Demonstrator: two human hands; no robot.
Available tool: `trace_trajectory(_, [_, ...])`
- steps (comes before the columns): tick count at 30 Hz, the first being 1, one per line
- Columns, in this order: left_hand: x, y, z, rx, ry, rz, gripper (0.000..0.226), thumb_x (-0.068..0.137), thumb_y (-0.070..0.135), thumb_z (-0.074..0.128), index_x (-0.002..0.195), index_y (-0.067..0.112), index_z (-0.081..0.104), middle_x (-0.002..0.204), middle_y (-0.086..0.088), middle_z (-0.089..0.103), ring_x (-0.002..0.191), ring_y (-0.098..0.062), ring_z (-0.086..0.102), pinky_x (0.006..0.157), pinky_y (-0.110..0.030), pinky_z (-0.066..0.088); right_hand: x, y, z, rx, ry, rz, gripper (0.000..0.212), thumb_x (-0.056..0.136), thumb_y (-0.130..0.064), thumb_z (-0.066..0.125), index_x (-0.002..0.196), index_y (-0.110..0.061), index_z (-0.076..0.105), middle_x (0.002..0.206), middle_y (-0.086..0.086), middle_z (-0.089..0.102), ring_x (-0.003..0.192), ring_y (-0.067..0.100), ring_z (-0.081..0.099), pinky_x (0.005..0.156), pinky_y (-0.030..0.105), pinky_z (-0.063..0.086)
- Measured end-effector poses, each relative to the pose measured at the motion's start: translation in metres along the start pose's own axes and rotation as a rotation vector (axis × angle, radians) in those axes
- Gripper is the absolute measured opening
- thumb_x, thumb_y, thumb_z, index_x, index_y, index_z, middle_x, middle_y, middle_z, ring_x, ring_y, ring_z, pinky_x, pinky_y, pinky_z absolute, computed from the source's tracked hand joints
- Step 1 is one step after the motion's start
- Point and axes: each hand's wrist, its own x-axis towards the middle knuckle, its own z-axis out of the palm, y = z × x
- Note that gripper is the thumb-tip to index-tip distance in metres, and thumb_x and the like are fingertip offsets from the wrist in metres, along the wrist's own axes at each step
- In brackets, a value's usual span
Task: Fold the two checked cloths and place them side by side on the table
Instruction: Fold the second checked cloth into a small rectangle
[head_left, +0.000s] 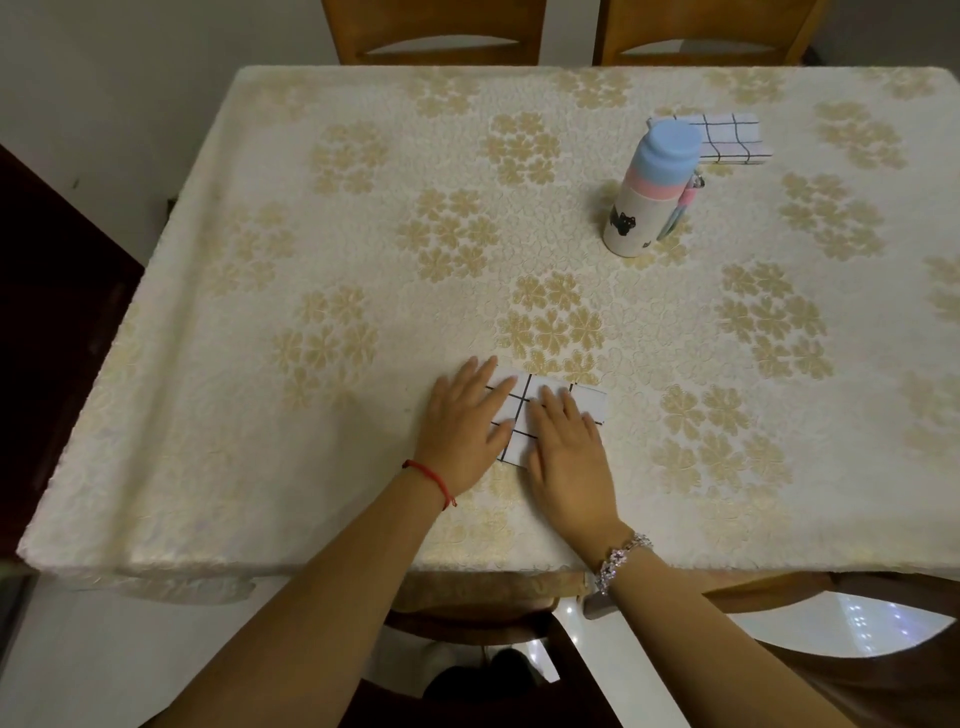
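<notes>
Ideally, the cloth (589, 405) is pressed flat under the left hand (462, 431) and right hand (569, 457), both held open, so creases are set squarely.

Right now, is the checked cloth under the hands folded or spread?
Folded: the checked cloth is a small compact rectangle, with left hand and right hand flat on it.

left hand (460, 423) flat, fingers straight | right hand (569, 447) flat, fingers straight, just beside
</notes>
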Motion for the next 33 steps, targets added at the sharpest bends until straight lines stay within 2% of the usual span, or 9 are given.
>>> trace_trajectory(4, [0.006, 0.004, 0.012, 0.078, -0.067, -0.019, 0.050, 0.099, 0.036, 0.025, 0.147, 0.029, 0.014, 0.159, 0.002, 0.002, 0.147, -0.017, -0.005, 0.117, -0.042, -0.005, 0.004, 0.005, 0.012, -0.069, -0.030, 0.055, 0.056, 0.093, -0.031, 0.021, 0.141, -0.006, 0.036, 0.148, 0.013, 0.036, 0.139, 0.031, 0.027, 0.112, 0.045, 0.015])
trace_trajectory(12, [0.004, -0.004, 0.019, 0.131, -0.076, -0.065, 0.054, 0.098, 0.043, 0.024, 0.148, 0.026, 0.011, 0.159, 0.002, 0.002, 0.147, -0.017, -0.003, 0.117, -0.047, -0.002, 0.002, 0.021, 0.018, -0.099, -0.041, 0.115, 0.063, 0.094, -0.043, 0.014, 0.146, -0.009, 0.025, 0.154, 0.007, 0.022, 0.143, 0.020, 0.008, 0.116, 0.046, 0.007])
trace_trajectory(16, [0.004, -0.006, 0.022, 0.144, -0.069, -0.071, 0.056, 0.097, 0.045, 0.024, 0.148, 0.026, 0.011, 0.159, 0.002, 0.000, 0.147, -0.017, -0.005, 0.116, -0.051, -0.003, 0.001, 0.028, 0.016, -0.133, -0.075, 0.112, 0.076, 0.090, -0.058, -0.005, 0.148, -0.014, 0.014, 0.156, 0.003, 0.011, 0.142, 0.017, -0.001, 0.115, 0.044, -0.002])
trace_trajectory(18, [0.004, -0.007, 0.023, 0.154, -0.060, -0.073, 0.057, 0.096, 0.047, 0.024, 0.148, 0.026, 0.013, 0.159, 0.002, 0.001, 0.147, -0.018, -0.005, 0.115, -0.053, -0.003, 0.001, 0.032, 0.013, -0.159, -0.092, 0.099, 0.076, 0.088, -0.060, -0.007, 0.148, -0.017, 0.013, 0.156, 0.003, 0.009, 0.143, 0.019, -0.002, 0.115, 0.045, -0.003])
trace_trajectory(22, [0.002, -0.015, 0.027, 0.210, -0.037, -0.057, 0.067, 0.087, 0.057, 0.006, 0.148, 0.028, 0.012, 0.159, 0.001, 0.001, 0.147, -0.021, -0.003, 0.112, -0.052, -0.007, 0.000, 0.044, 0.006, -0.200, -0.134, 0.104, 0.069, 0.087, -0.062, -0.005, 0.147, -0.029, 0.000, 0.157, -0.001, -0.003, 0.144, 0.019, -0.009, 0.115, 0.045, -0.007])
trace_trajectory(24, [0.000, -0.020, 0.028, 0.217, -0.021, -0.049, 0.070, 0.085, 0.059, 0.003, 0.148, 0.029, 0.011, 0.159, 0.000, 0.003, 0.147, -0.022, -0.002, 0.110, -0.051, -0.010, -0.002, 0.052, 0.003, -0.204, -0.146, 0.121, 0.066, 0.087, -0.063, -0.004, 0.146, -0.032, -0.006, 0.157, -0.003, -0.008, 0.144, 0.019, -0.012, 0.116, 0.043, -0.008])
trace_trajectory(29, [-0.003, -0.026, 0.031, 0.239, 0.002, -0.046, 0.073, 0.087, 0.063, -0.004, 0.148, 0.027, 0.013, 0.158, -0.002, 0.012, 0.144, -0.020, 0.000, 0.111, -0.053, -0.003, -0.005, 0.058, 0.001, -0.201, -0.163, 0.124, 0.072, 0.083, -0.066, -0.013, 0.146, -0.031, -0.008, 0.155, -0.003, -0.013, 0.144, 0.019, -0.013, 0.117, 0.043, -0.008])
trace_trajectory(31, [-0.004, -0.028, 0.031, 0.239, 0.004, -0.061, 0.077, 0.085, 0.064, -0.009, 0.148, 0.026, 0.013, 0.158, -0.002, 0.012, 0.146, -0.023, 0.006, 0.111, -0.053, -0.003, -0.004, 0.058, 0.001, -0.207, -0.175, 0.122, 0.075, 0.081, -0.066, -0.017, 0.146, -0.030, -0.010, 0.155, -0.003, -0.015, 0.144, 0.019, -0.015, 0.117, 0.042, -0.009])
trace_trajectory(33, [-0.006, -0.030, 0.027, 0.234, 0.006, -0.092, 0.079, 0.083, 0.066, -0.012, 0.148, 0.026, 0.009, 0.158, -0.002, 0.007, 0.146, -0.022, 0.002, 0.111, -0.052, -0.006, -0.004, 0.058, 0.000, -0.213, -0.184, 0.122, 0.077, 0.078, -0.067, -0.021, 0.146, -0.030, -0.012, 0.155, -0.003, -0.017, 0.143, 0.019, -0.017, 0.116, 0.042, -0.010])
